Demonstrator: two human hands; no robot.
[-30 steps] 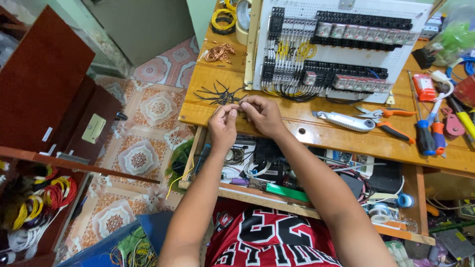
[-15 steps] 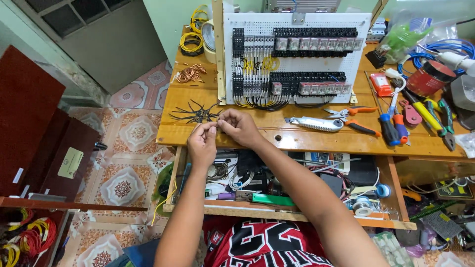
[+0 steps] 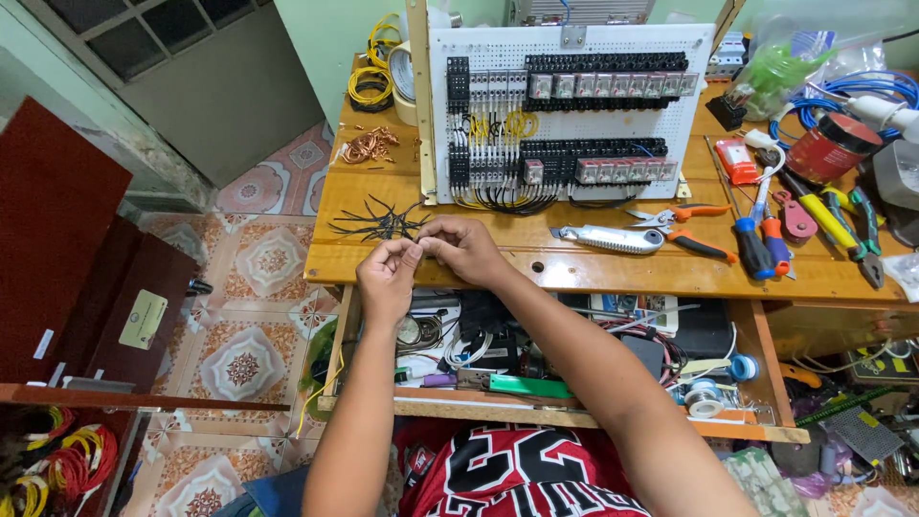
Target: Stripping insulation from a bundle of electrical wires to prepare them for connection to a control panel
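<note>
Head view: the left hand (image 3: pixel 386 274) and the right hand (image 3: pixel 466 247) meet fingertip to fingertip over the front edge of the varnished wooden table (image 3: pixel 613 273), each grip pinched shut on something thin and dark between them, too small to identify for certain. Just beyond the two grips, touching distance from the fingertips, lies a loose heap of short black wire pieces (image 3: pixel 375 220) on the table. Farther beyond stands a white perforated panel fitted with black terminal blocks and relays (image 3: pixel 565 105). To the right of the right grip lie a silver utility knife (image 3: pixel 609 238) and orange-handled snips (image 3: pixel 684 228). Beneath the grips an open wooden drawer crowded with cables and small parts (image 3: pixel 536 359) juts out. Beyond the left grip sits a small tangle of bare copper wire (image 3: pixel 368 145).
</note>
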